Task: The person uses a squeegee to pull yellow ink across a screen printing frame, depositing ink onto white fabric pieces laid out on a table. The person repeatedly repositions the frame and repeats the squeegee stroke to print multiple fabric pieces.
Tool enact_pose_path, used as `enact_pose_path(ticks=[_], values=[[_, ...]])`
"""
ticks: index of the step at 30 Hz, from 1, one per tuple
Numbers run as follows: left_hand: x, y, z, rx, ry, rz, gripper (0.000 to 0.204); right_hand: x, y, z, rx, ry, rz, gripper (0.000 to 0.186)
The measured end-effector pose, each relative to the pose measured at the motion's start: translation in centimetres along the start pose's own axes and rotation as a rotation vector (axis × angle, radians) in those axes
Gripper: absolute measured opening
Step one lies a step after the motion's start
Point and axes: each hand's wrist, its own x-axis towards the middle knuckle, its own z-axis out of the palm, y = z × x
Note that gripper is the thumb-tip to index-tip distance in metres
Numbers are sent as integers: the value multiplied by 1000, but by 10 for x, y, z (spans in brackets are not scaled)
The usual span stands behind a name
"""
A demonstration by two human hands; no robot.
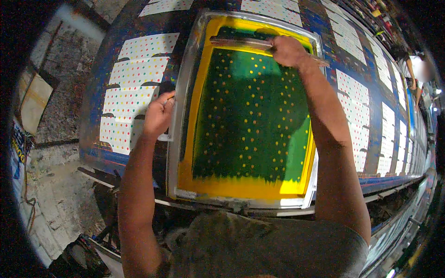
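A screen-printing frame (175,153) with a silver border lies on the long table, its green mesh (248,106) dotted with small spots and edged with yellow ink. My right hand (288,52) grips a long squeegee (236,42), which lies crosswise near the frame's far end. My left hand (158,113) is closed beside the frame's left edge, round a small orange piece (171,95) that I cannot identify. White sheets with coloured polka dots (134,74) lie left of the frame, and more (352,116) lie to its right.
The dark blue, paint-stained table (95,148) stretches away to the right, with rows more of dotted sheets (385,139). A person in a white top (407,67) is at its far right side. A rough grey floor (60,111) and a pale board (37,104) are at the left.
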Motion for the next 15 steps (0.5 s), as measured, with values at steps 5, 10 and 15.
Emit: enact_pose_path(ticks=[5,10,15], values=[[7,-17,1,202,92,199,35,-86,-59,-2,4,-17,-54,39],[25,-34,4,189,105,312,34,-172,-128,3,-40,-95,26,33],[39,-45,10,238,172,292,40,-248,-189,11,-36,-29,29,16]])
